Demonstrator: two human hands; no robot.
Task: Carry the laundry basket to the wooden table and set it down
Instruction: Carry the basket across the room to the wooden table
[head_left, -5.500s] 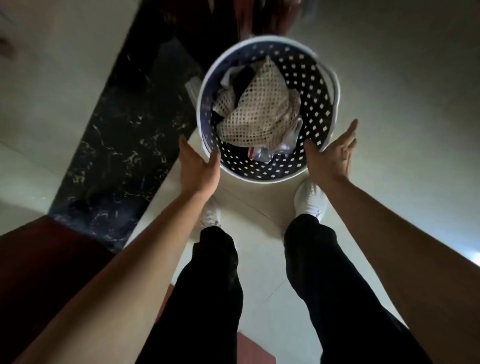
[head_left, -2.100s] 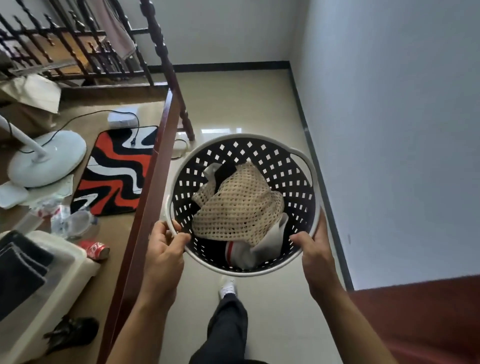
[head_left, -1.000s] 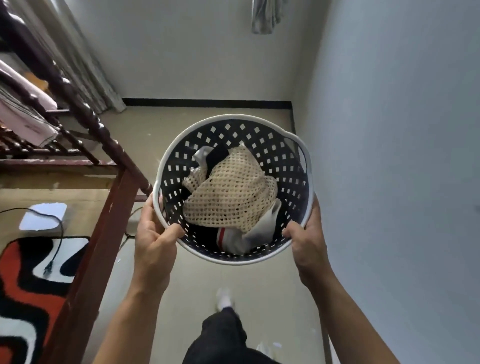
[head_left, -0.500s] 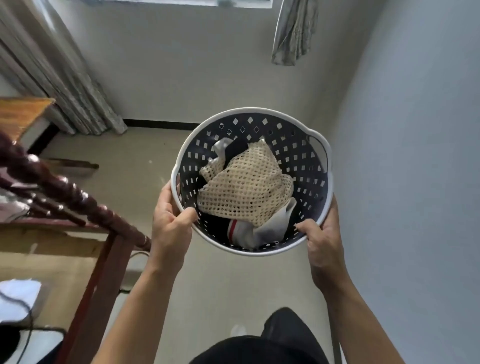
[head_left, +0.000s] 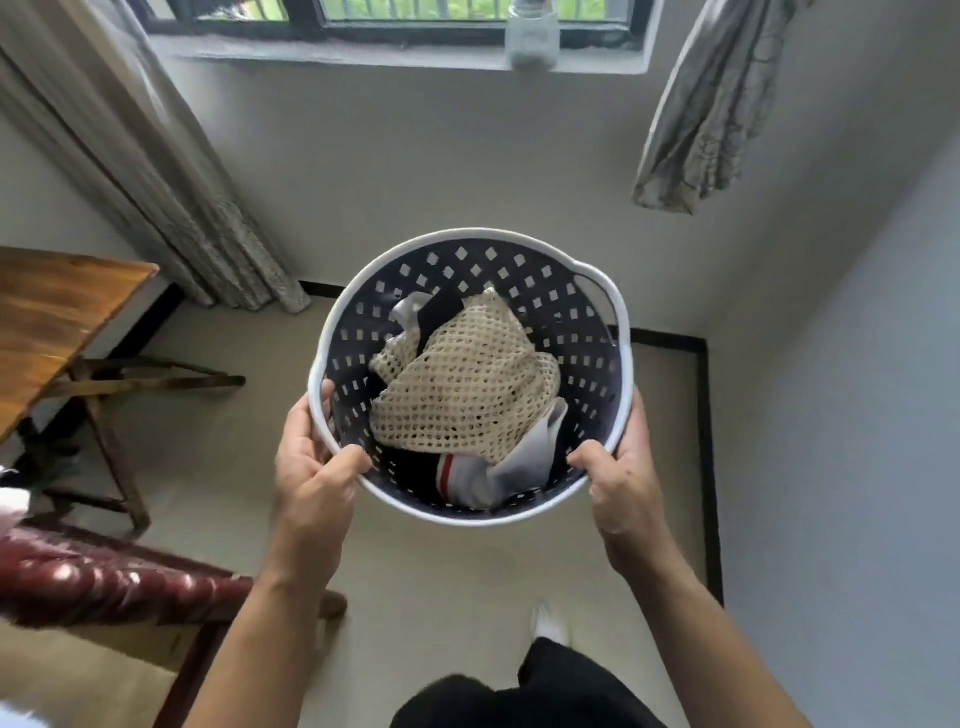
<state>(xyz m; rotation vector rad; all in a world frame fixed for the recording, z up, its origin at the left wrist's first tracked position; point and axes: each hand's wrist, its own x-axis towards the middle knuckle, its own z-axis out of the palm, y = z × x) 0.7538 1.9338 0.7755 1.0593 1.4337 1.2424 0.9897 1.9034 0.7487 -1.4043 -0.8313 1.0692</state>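
I hold a round laundry basket (head_left: 582, 322), dark blue with a white rim and square holes, in the air in front of me. A cream mesh garment (head_left: 467, 395) lies on top of other clothes inside it. My left hand (head_left: 311, 467) grips the rim at its near left, thumb inside. My right hand (head_left: 623, 483) grips the rim at its near right. The wooden table (head_left: 57, 317) stands at the left edge, lower than the basket and well apart from it.
A dark red turned wooden rail (head_left: 104, 577) crosses the lower left. Grey curtains (head_left: 171, 182) hang by the table, and a second curtain (head_left: 711, 104) hangs at the upper right. A window (head_left: 395, 21) with a jar (head_left: 534, 36) on its sill is ahead. Pale wall (head_left: 857, 415) runs along the right.
I have walked forward with the basket still in both hands. The window and wooden table have come into view, and the red rail has slid down to the lower left.
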